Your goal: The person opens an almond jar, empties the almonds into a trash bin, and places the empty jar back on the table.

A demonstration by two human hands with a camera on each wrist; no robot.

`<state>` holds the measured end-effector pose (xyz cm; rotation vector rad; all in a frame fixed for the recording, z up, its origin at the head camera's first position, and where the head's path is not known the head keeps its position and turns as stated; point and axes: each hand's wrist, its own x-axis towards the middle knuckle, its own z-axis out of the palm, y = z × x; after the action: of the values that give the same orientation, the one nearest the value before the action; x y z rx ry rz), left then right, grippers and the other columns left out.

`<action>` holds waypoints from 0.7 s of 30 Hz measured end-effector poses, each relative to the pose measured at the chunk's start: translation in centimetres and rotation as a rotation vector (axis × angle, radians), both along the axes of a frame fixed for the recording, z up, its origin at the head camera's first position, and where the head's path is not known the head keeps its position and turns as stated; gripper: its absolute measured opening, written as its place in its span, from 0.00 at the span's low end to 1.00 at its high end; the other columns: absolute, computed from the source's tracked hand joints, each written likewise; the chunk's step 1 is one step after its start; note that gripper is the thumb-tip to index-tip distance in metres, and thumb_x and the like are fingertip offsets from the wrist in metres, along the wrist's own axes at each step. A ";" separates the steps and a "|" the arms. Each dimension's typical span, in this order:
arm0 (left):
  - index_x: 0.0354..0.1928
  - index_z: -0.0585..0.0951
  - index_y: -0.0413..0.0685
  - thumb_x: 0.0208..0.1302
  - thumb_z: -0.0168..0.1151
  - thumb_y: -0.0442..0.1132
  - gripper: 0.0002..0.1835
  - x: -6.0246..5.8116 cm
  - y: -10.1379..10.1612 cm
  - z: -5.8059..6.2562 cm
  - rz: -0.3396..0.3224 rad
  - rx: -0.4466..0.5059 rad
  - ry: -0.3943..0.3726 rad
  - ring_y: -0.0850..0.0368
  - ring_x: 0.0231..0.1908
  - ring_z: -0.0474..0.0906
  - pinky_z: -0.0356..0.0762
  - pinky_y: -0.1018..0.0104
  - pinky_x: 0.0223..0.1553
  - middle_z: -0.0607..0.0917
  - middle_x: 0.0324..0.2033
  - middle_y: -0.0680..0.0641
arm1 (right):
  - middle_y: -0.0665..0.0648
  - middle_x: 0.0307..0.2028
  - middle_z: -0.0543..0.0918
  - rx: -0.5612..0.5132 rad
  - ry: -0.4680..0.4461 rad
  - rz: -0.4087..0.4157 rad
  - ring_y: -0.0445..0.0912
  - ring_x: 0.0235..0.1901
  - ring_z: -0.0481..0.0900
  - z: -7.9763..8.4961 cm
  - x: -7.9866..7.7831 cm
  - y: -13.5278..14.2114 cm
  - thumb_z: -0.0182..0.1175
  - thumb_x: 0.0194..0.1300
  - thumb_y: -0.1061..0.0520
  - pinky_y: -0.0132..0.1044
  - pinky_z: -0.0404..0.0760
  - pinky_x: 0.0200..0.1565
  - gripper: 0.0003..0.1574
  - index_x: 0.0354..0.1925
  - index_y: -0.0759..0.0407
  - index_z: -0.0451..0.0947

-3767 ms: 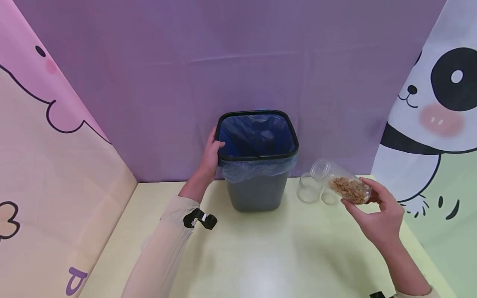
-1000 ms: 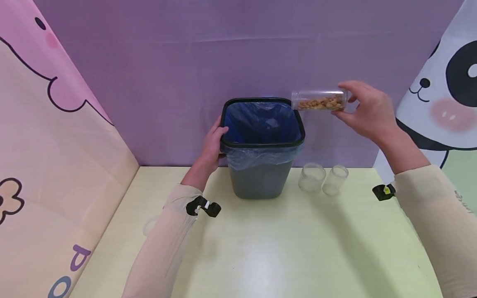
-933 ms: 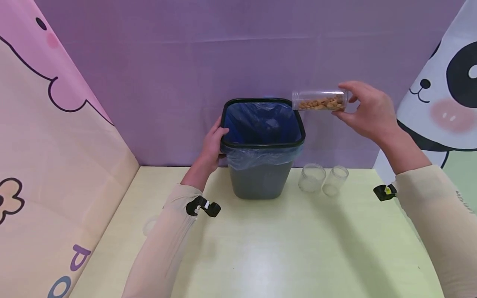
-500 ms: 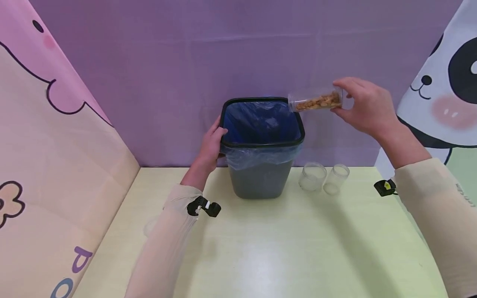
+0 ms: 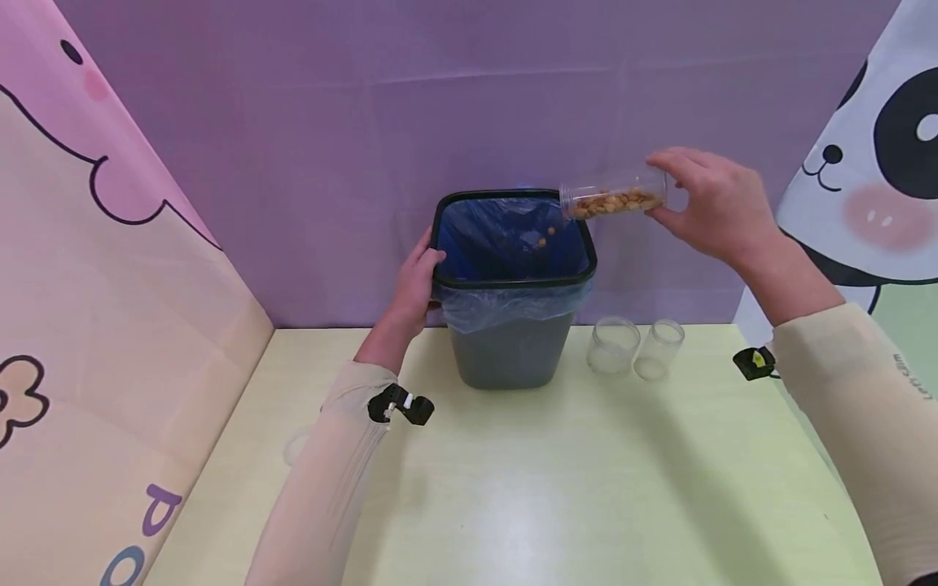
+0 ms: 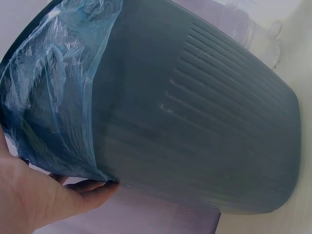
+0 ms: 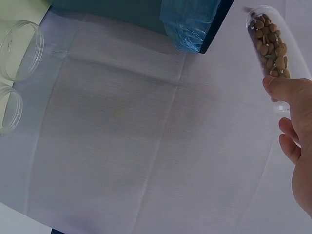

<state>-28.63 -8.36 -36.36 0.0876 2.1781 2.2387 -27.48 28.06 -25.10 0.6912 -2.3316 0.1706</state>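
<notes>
A grey bin (image 5: 509, 354) with a black rim and a blue plastic bag (image 6: 58, 92) stands at the back of the table. At its left rim my left hand (image 5: 412, 285) grips the edge, the thumb over the top. My right hand (image 5: 721, 203) pinches the base end of a clear jar (image 5: 614, 183), which lies almost level, its lidless mouth over the bin's right rim. Brown kibble-like pieces (image 7: 274, 48) lie along the jar's lower side. A few loose pieces (image 5: 542, 242) show inside the bin opening, below the mouth.
Two clear jars, a wide one (image 5: 613, 346) and a narrow one (image 5: 659, 350), stand on the table right of the bin. A faint clear ring (image 5: 295, 446) lies by the left forearm. A purple backdrop (image 5: 476, 106) rises directly behind.
The right hand has raised the jar from low on the right to the bin's rim, then a little further left. The mouth has dipped and pieces have come out. The left hand stays put.
</notes>
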 end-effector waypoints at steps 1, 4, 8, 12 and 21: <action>0.63 0.56 0.77 0.61 0.44 0.49 0.27 0.0 0.0 0.0 0.002 -0.002 -0.003 0.51 0.54 0.61 0.61 0.43 0.48 0.57 0.62 0.59 | 0.55 0.51 0.74 0.002 0.005 0.003 0.50 0.34 0.76 0.0 0.0 0.0 0.71 0.40 0.56 0.47 0.74 0.29 0.39 0.54 0.53 0.70; 0.62 0.57 0.78 0.61 0.44 0.49 0.26 0.0 -0.1 -0.1 0.007 -0.006 -0.018 0.50 0.53 0.62 0.61 0.42 0.46 0.58 0.62 0.58 | 0.55 0.51 0.74 0.009 0.006 0.005 0.51 0.34 0.76 -0.1 0.0 -0.1 0.71 0.40 0.57 0.47 0.74 0.29 0.39 0.54 0.53 0.70; 0.62 0.58 0.79 0.63 0.43 0.49 0.25 -0.1 -0.1 -0.2 -0.002 -0.010 -0.015 0.50 0.52 0.63 0.62 0.43 0.46 0.60 0.61 0.57 | 0.55 0.52 0.73 0.017 -0.004 -0.002 0.52 0.36 0.76 -0.2 0.0 -0.2 0.71 0.41 0.57 0.49 0.75 0.30 0.39 0.55 0.53 0.70; 0.62 0.57 0.80 0.62 0.43 0.49 0.25 -0.2 -0.1 -0.2 -0.009 -0.007 -0.011 0.50 0.52 0.63 0.61 0.42 0.46 0.59 0.61 0.57 | 0.55 0.52 0.73 0.018 -0.001 -0.003 0.52 0.37 0.76 -0.1 -0.1 -0.3 0.71 0.41 0.58 0.49 0.75 0.31 0.40 0.55 0.53 0.70; 0.61 0.58 0.79 0.62 0.44 0.50 0.25 0.0 -0.1 0.2 -0.018 0.008 -0.006 0.47 0.51 0.65 0.62 0.43 0.45 0.62 0.59 0.55 | 0.54 0.52 0.73 0.045 0.011 0.012 0.53 0.44 0.75 -0.2 -0.2 -0.8 0.70 0.42 0.58 0.48 0.75 0.32 0.38 0.55 0.52 0.70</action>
<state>-28.67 -8.47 -36.21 0.1002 2.1567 2.2356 -27.65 27.30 -25.32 0.7266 -2.3276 0.1205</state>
